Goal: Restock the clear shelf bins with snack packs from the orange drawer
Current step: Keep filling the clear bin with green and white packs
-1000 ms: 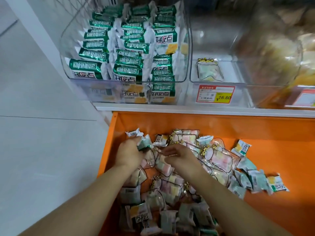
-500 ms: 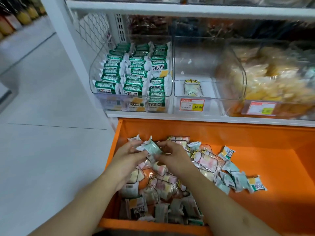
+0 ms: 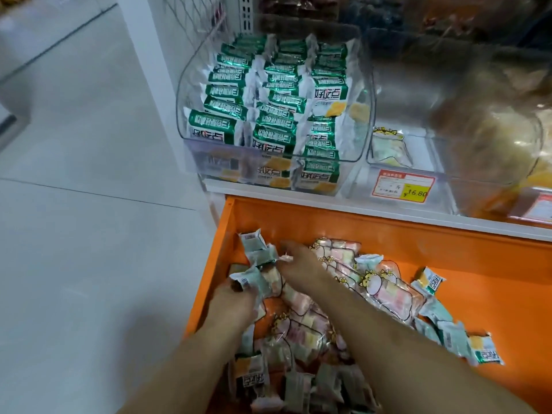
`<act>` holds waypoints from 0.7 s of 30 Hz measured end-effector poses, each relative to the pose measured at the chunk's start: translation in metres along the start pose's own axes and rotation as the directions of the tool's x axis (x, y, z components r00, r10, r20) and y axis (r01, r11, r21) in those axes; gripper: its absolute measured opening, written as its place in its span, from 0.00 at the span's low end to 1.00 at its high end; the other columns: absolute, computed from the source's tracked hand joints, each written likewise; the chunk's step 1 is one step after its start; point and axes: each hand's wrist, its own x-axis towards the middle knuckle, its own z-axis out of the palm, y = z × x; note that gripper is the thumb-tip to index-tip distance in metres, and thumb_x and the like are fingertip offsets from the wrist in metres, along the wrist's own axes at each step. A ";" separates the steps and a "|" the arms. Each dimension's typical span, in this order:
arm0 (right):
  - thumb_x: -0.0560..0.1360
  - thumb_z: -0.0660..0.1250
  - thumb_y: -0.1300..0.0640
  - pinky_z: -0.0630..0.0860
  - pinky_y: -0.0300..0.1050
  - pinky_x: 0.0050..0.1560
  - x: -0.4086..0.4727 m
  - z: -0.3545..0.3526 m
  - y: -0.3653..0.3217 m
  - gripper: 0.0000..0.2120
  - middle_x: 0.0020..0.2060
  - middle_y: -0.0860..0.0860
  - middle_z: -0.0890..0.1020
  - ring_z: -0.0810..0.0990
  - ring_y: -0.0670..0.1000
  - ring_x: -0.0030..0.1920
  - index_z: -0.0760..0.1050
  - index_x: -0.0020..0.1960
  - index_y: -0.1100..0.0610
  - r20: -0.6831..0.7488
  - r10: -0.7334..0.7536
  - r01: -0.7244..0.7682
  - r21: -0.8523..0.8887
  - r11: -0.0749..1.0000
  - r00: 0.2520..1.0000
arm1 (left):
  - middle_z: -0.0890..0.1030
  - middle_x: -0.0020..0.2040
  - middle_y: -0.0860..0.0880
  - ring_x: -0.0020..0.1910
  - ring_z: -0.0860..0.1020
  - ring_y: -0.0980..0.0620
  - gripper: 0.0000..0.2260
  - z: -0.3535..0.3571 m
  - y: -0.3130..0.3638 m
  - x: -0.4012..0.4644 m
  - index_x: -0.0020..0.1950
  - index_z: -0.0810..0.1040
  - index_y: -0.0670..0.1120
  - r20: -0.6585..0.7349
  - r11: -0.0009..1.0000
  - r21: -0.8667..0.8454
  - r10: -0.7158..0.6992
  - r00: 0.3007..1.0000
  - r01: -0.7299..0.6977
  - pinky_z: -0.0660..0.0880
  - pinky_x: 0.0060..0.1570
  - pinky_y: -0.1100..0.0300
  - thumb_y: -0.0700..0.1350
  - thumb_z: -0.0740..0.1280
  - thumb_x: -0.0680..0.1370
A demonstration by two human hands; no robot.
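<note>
**Gathering snack packs from the drawer**

You look down at a white shelf (image 3: 388,215) with clear bins above an open orange drawer (image 3: 448,264). The left bin (image 3: 191,94) is nearly full of green-and-white packs in rows. The middle bin (image 3: 418,174), behind a red and yellow price tag (image 3: 401,186), holds just one pastel pack (image 3: 388,147). A third bin on the right is blurred; its contents look yellowish.

The drawer holds a loose pile: larger pastel packs (image 3: 385,289) in the middle, small green packs (image 3: 448,336) scattered around them.

Your left hand (image 3: 233,303), at the drawer's left edge, has its fingers curled round a small green pack (image 3: 254,283). Your right hand (image 3: 301,268) reaches across to another green pack (image 3: 257,249) at the pile's far left corner; motion blur hides whether its fingers have closed on anything.

You seem to be at the picking step, nothing lifted to the shelf yet. Next, secure the handful and raise it to the matching bin, probably the left one, without spilling loose packs
</note>
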 end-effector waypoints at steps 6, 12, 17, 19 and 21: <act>0.79 0.64 0.62 0.64 0.50 0.75 0.086 0.040 0.005 0.29 0.77 0.57 0.69 0.67 0.60 0.76 0.71 0.79 0.46 0.278 0.031 0.041 -0.248 0.968 0.960 | 0.78 0.42 0.48 0.44 0.79 0.42 0.09 0.008 -0.008 0.028 0.48 0.76 0.51 -0.051 0.997 -0.003 -0.073 0.996 0.073 0.82 0.54 0.39 0.37 0.67 0.81; 0.77 0.67 0.62 0.80 0.32 0.48 0.082 0.036 0.014 0.17 0.58 0.46 0.83 0.83 0.50 0.54 0.84 0.61 0.47 0.138 -0.022 0.034 -0.082 0.996 0.990 | 0.71 0.41 0.41 0.39 0.72 0.45 0.07 0.009 -0.003 0.033 0.45 0.72 0.46 -0.014 0.989 -0.076 -0.128 0.992 0.127 0.71 0.34 0.55 0.38 0.67 0.82; 0.79 0.70 0.62 0.84 0.59 0.45 0.011 -0.020 0.007 0.09 0.45 0.44 0.84 0.85 0.55 0.43 0.80 0.46 0.48 -0.044 -0.137 0.137 -0.003 0.991 0.990 | 0.74 0.36 0.46 0.33 0.74 0.47 0.04 0.005 0.014 0.002 0.48 0.75 0.45 0.092 0.990 -0.113 -0.079 0.993 0.089 0.71 0.24 0.64 0.43 0.69 0.80; 0.80 0.69 0.64 0.83 0.60 0.42 -0.025 -0.044 -0.001 0.10 0.46 0.47 0.84 0.84 0.56 0.41 0.79 0.46 0.49 -0.021 -0.161 0.160 -0.039 0.986 0.987 | 0.82 0.46 0.45 0.44 0.83 0.44 0.06 0.003 0.025 -0.016 0.54 0.79 0.43 0.130 0.984 -0.163 -0.057 0.990 0.078 0.84 0.38 0.54 0.43 0.72 0.79; 0.81 0.68 0.63 0.81 0.57 0.38 -0.059 -0.066 -0.012 0.11 0.49 0.49 0.84 0.82 0.53 0.37 0.78 0.49 0.47 -0.005 -0.189 0.188 -0.075 0.979 0.982 | 0.81 0.56 0.45 0.53 0.84 0.41 0.09 0.001 0.040 -0.039 0.59 0.79 0.45 0.165 0.974 -0.214 -0.039 0.986 0.074 0.86 0.48 0.47 0.42 0.72 0.79</act>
